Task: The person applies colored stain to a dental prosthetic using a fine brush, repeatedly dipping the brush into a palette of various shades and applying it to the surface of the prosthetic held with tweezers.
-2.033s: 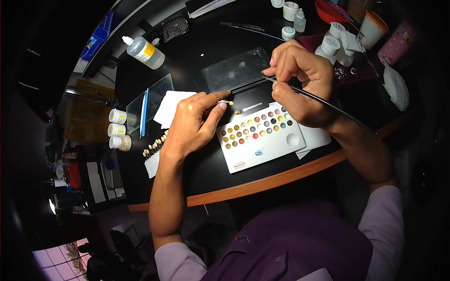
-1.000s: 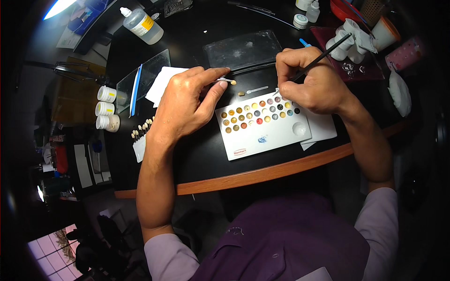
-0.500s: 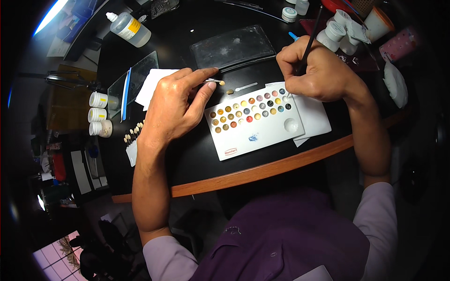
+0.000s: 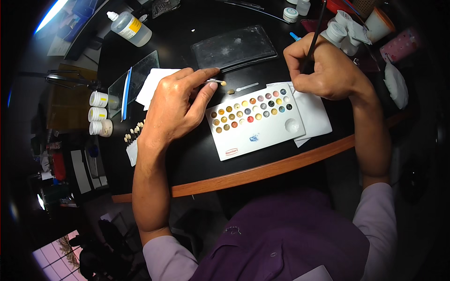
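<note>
My left hand (image 4: 177,103) rests left of the white palette (image 4: 239,138), index finger stretched toward a dark slab (image 4: 233,46), thumb and fingers closed on a thin metal holder bearing a small cream tooth-shaped piece (image 4: 223,83) at its tip. My right hand (image 4: 323,70) grips a long black brush (image 4: 315,28), tilted upright, over the palette's upper right end; I cannot tell whether its tip touches. The palette has several coloured wells and a larger white well. Between the hands lie an olive-brown small piece (image 4: 230,92) and a thin pale stick (image 4: 247,87).
Jars (image 4: 97,114) and a glass plate (image 4: 115,96) stand left, near cream sample sticks (image 4: 134,132) and white paper (image 4: 154,75). A bottle (image 4: 131,30) is at back left; jars (image 4: 336,31), a cup (image 4: 378,24) and a white wad (image 4: 395,86) are at right. Wooden edge (image 4: 262,168) runs in front.
From two seconds ago, my right hand has lowered to the palette and the brush has swung from slanted to upright. Since then it has shifted slightly right. My left hand keeps its hold.
</note>
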The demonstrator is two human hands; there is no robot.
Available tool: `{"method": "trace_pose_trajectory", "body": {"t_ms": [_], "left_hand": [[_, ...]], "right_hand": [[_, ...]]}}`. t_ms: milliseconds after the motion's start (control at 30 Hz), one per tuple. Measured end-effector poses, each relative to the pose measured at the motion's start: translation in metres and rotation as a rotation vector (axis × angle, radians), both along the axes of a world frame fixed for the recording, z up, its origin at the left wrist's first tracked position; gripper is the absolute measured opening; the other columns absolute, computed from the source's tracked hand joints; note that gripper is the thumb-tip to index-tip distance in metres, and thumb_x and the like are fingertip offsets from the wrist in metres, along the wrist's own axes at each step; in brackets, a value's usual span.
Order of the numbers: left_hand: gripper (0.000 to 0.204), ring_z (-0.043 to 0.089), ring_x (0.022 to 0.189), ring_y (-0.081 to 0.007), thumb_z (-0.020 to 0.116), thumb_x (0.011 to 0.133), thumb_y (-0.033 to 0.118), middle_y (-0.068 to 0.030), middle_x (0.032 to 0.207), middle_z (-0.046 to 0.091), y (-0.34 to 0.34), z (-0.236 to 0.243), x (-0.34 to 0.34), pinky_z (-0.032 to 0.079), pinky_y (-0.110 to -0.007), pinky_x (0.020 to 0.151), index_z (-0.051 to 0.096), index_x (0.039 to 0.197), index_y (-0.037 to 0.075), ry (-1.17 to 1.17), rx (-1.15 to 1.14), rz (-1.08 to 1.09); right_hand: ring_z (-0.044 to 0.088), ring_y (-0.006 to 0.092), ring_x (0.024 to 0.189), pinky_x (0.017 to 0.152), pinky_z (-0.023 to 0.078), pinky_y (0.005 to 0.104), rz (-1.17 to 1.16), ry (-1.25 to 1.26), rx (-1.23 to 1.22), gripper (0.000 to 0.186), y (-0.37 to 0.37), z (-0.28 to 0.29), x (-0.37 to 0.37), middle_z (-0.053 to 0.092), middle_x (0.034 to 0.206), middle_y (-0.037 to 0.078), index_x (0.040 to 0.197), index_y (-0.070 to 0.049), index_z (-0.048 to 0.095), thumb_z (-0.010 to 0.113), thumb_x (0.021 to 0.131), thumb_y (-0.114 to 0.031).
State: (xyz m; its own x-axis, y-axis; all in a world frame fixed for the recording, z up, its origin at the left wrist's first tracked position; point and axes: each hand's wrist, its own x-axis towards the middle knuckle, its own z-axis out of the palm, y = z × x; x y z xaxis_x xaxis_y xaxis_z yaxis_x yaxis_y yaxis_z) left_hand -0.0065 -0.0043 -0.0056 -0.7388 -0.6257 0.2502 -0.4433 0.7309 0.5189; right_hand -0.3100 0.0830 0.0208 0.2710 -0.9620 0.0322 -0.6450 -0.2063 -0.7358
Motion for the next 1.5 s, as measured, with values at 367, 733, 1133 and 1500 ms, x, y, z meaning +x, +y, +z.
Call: {"method": "trace_pose_trajectory", "body": {"t_ms": [367, 733, 1133, 1500], "left_hand": [[0.029, 0.057, 0.065, -0.0162, 0.070, 0.102, 0.015, -0.0085, 0.072, 0.063, 0.000, 0.001, -0.003, 0.042, -0.035, 0.060, 0.079, 0.125, -0.002, 0.016, 0.031, -0.019], [0.028, 0.066, 0.066, -0.0249, 0.071, 0.101, 0.019, -0.0164, 0.075, 0.070, -0.003, -0.002, -0.003, 0.051, -0.038, 0.064, 0.079, 0.118, -0.002, 0.031, 0.056, -0.036], [0.026, 0.059, 0.065, -0.0182, 0.072, 0.100, 0.014, -0.0112, 0.076, 0.068, -0.004, -0.002, 0.001, 0.046, -0.035, 0.062, 0.080, 0.121, 0.001, -0.029, -0.036, 0.015], [0.022, 0.069, 0.067, -0.0178, 0.079, 0.085, 0.003, -0.0117, 0.081, 0.076, 0.001, -0.009, -0.015, 0.052, -0.031, 0.062, 0.085, 0.106, 0.003, 0.036, 0.078, 0.003]], "right_hand": [[0.053, 0.0122, 0.059, 0.055, 0.040, 0.0315, -0.040, 0.151, -0.051, 0.012, 0.007, 0.004, -0.022, 0.057, 0.063, 0.004, 0.066, 0.000, 0.061, 0.070, 0.070, -0.006], [0.055, 0.0109, 0.071, 0.064, 0.043, 0.0302, -0.023, -0.031, -0.102, 0.008, 0.003, 0.003, -0.020, 0.057, 0.071, 0.002, 0.073, -0.003, 0.058, 0.066, 0.076, -0.003], [0.065, 0.0139, 0.081, 0.075, 0.052, 0.0322, 0.037, -0.192, -0.168, 0.005, -0.003, -0.007, 0.002, 0.067, 0.080, 0.005, 0.083, -0.002, 0.066, 0.069, 0.084, -0.006], [0.070, 0.0157, 0.077, 0.073, 0.054, 0.0325, -0.072, -0.229, -0.267, 0.020, -0.009, -0.021, 0.019, 0.073, 0.080, 0.009, 0.104, 0.001, 0.073, 0.063, 0.102, -0.016]]}}
